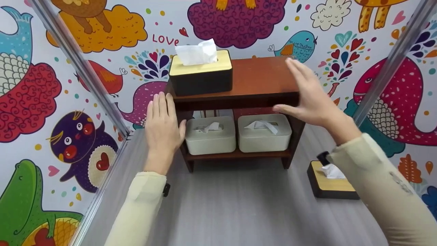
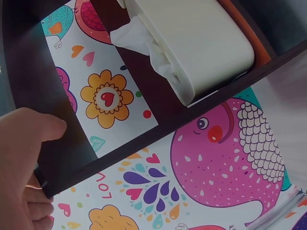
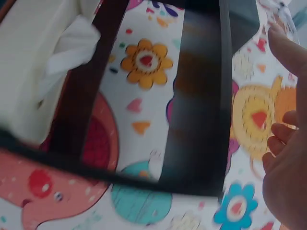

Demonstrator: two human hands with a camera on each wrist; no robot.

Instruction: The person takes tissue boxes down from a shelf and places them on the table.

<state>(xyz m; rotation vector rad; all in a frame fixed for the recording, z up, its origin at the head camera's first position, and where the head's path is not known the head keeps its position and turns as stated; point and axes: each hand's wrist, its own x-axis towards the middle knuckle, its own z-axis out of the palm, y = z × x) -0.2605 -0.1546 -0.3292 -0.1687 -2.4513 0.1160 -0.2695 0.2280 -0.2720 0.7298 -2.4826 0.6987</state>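
A brown wooden shelf [image 1: 264,77] stands against the far wall, with a black tissue box with a wood-look lid [image 1: 200,73] at the left of its top. My left hand [image 1: 162,124] is at the shelf's left side, fingers straight and thumb apart; whether it touches the wood I cannot tell. Beyond the right end of the top, my right hand [image 1: 309,95] is raised with fingers extended and holds nothing. Two cream tissue boxes, a left one [image 1: 210,140] and a right one [image 1: 264,138], sit side by side on the lower shelf board, tissue sticking out of each.
On the grey floor [image 1: 235,205], to the right of the shelf, lies another black tissue box with a wood-look lid [image 1: 336,186], partly hidden by my right sleeve. Cartoon-printed wall panels [image 1: 239,24] with metal posts [image 1: 82,68] enclose the space.
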